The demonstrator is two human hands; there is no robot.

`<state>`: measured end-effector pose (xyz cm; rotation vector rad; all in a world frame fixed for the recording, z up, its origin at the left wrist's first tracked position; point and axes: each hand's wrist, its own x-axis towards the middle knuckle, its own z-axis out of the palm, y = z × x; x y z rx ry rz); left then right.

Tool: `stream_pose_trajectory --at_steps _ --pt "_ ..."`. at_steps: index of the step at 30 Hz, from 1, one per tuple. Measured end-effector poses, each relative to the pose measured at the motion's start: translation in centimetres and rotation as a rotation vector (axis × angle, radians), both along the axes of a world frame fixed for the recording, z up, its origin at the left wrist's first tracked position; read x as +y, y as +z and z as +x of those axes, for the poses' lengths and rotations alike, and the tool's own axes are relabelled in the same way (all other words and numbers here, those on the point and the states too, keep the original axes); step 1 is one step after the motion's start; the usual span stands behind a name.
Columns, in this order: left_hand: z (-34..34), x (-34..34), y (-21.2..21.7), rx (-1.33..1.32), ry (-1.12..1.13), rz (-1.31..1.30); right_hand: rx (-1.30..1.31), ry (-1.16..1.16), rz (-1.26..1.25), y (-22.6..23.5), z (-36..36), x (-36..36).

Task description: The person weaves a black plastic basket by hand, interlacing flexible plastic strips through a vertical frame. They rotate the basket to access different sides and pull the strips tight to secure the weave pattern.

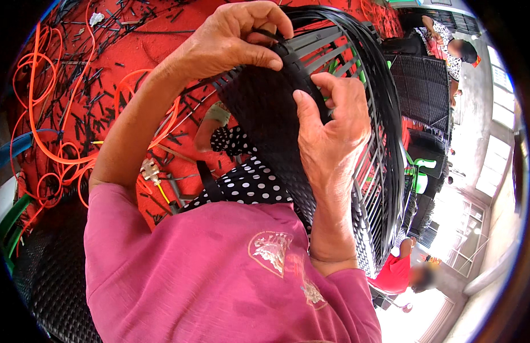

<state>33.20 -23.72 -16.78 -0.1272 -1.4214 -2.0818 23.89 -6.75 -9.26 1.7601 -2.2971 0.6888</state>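
In front of me stands a black woven panel (259, 108) of flat strips, its finished weave curving down toward my lap. My left hand (242, 37) is at its upper edge, thumb and fingers closed on a black strip (283, 48). Lower along the same edge, my right hand (336, 117) has its thumb and curled fingers on the weave; part of its grip is hidden. Beyond the edge run spaced, unwoven grey-black strips (328, 48). A thick bundle of long loose black strips (388, 114) arcs down the panel's right side.
Orange tubing (33, 114) lies coiled on the red floor (122, 43) among scattered black strip offcuts. A brass-coloured fitting (150, 170) is near my lap. Other black woven pieces (419, 88) stand at right, where a person in a patterned top (442, 37) and one in red (393, 274) are.
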Motion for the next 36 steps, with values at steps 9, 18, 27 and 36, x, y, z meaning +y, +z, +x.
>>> stream_pose_trajectory --at_steps 9,18,27,36 --pt "-0.3 -0.2 -3.5 -0.045 0.119 0.076 0.035 0.019 0.083 0.1 0.4 -0.4" --pt "-1.4 0.8 -4.7 0.224 0.141 0.234 0.08 0.034 0.064 -0.2 0.9 -0.6" --pt "-1.0 1.0 -5.8 0.199 0.078 0.254 -0.023 0.008 0.024 -0.5 1.0 0.1" --pt "0.5 -0.1 -5.6 0.096 0.204 0.104 0.096 -0.017 0.029 0.0 1.4 0.2"
